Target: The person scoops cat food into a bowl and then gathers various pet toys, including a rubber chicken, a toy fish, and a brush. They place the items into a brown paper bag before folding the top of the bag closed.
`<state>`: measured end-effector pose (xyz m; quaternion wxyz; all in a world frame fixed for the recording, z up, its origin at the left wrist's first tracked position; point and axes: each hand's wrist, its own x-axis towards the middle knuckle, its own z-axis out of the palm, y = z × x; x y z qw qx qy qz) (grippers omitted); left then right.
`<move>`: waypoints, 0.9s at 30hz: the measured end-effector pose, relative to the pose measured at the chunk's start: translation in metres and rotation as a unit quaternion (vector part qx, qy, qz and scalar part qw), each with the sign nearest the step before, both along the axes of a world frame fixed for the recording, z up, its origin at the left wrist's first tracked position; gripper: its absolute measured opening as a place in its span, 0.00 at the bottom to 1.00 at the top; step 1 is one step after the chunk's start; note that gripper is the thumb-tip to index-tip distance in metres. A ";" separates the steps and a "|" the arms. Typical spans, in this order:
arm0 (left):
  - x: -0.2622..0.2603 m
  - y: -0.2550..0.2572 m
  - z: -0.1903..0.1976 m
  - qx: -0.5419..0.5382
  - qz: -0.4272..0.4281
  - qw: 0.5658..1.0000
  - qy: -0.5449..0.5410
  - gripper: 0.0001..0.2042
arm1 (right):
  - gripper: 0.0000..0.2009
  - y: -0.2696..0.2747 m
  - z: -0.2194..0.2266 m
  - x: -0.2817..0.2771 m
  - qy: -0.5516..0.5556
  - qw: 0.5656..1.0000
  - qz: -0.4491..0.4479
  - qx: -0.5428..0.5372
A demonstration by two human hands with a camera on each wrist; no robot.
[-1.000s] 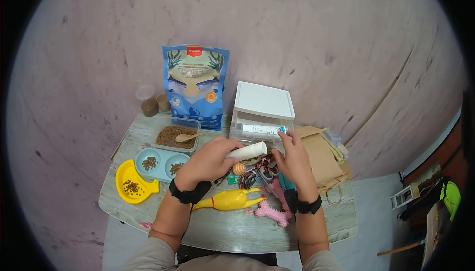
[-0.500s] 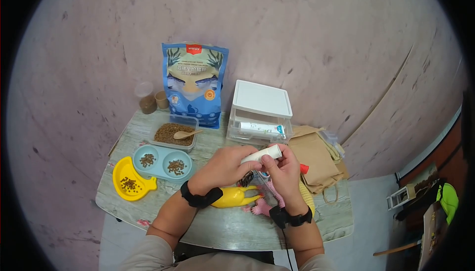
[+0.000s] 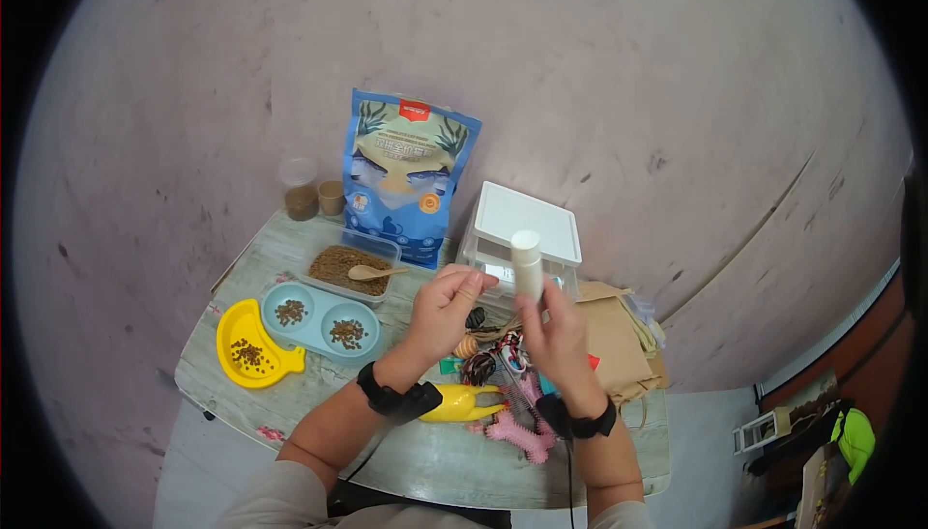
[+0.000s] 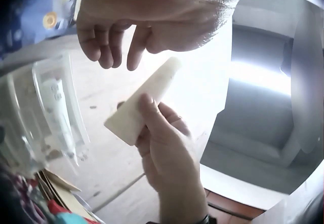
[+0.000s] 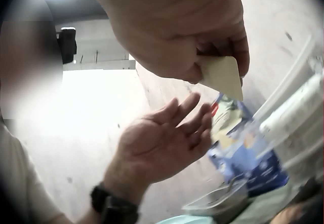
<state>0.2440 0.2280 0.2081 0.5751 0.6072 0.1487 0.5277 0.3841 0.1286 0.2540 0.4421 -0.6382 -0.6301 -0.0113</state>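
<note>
My right hand [image 3: 558,343] grips a white squeeze tube [image 3: 528,273], which stands nearly upright with its capped end up in the head view. Its flat, wide end [image 4: 122,127] shows below the right thumb in the left wrist view. Just left of the tube, my left hand [image 3: 443,314] is held apart from it, its fingers loosely bent and empty in the right wrist view. Under the hands lie a yellow rubber chicken [image 3: 459,403], a pink spiky bone toy [image 3: 522,439] and a dark rope toy [image 3: 478,369].
Behind the hands stands a clear drawer box [image 3: 530,218] with a white lid. A blue cat food bag [image 3: 406,181] is at the back. Kibble fills a plastic tub [image 3: 340,268] with a wooden spoon; blue double bowl [image 3: 319,321] and yellow bowl [image 3: 242,336] sit left. Brown paper bags [image 3: 623,341] lie right.
The tube passed from my left hand, through both hands, into my right alone, and turned from slanting to nearly upright. My left hand let go and drew back left.
</note>
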 end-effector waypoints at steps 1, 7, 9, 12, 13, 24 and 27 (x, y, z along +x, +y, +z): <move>-0.005 0.000 0.007 0.053 0.033 0.997 0.051 0.11 | 0.14 0.005 0.004 0.012 -0.117 0.990 -0.037 0.068; -0.009 0.002 0.004 0.175 0.106 0.963 0.175 0.09 | 0.12 0.041 -0.001 0.070 -0.344 0.938 -0.047 -0.007; -0.009 0.003 0.003 0.186 0.111 0.959 0.184 0.09 | 0.10 0.045 -0.006 0.075 -0.349 0.935 -0.056 -0.035; -0.011 0.003 0.005 0.191 0.102 0.958 0.186 0.09 | 0.07 0.048 -0.008 0.075 -0.355 0.931 -0.083 -0.021; -0.012 0.003 0.007 0.177 0.100 0.960 0.193 0.09 | 0.06 0.049 -0.008 0.075 -0.358 0.928 -0.102 0.021; -0.015 0.007 0.009 0.176 0.109 0.959 0.193 0.08 | 0.08 0.047 -0.019 0.080 -0.256 0.963 -0.077 -0.047; -0.014 0.008 0.007 0.190 0.112 0.956 0.192 0.08 | 0.08 0.035 -0.010 0.063 -0.207 0.975 -0.053 -0.062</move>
